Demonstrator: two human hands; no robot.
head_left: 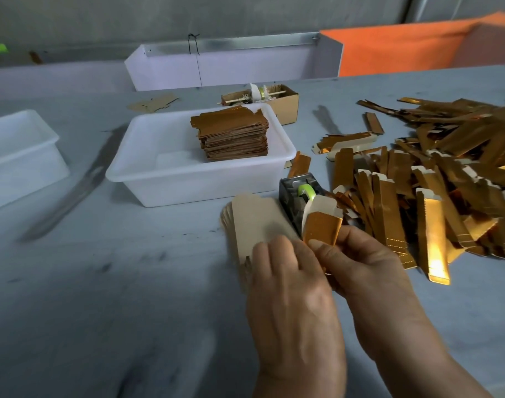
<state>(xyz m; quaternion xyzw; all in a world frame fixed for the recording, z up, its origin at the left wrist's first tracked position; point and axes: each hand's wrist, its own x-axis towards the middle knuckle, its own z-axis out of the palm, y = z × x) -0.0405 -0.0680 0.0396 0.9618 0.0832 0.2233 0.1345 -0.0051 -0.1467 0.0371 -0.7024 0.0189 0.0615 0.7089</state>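
A small gold foil carton blank (321,225), white inside, stands half folded in front of the tape dispenser (295,196). My right hand (371,265) pinches it from the right, thumb on its gold face. My left hand (288,282) has its fingers on the blank's left side, above a fanned stack of flat blanks (254,219) lying brown side up on the table. How the left fingers close on the blank is hidden behind the hand.
A white plastic tub (147,173) holds a neat stack of flat gold blanks (234,136). A big loose heap of folded gold cartons (435,179) covers the table's right side. A second white tub (18,156) is at far left; a small cardboard box (285,107) behind.
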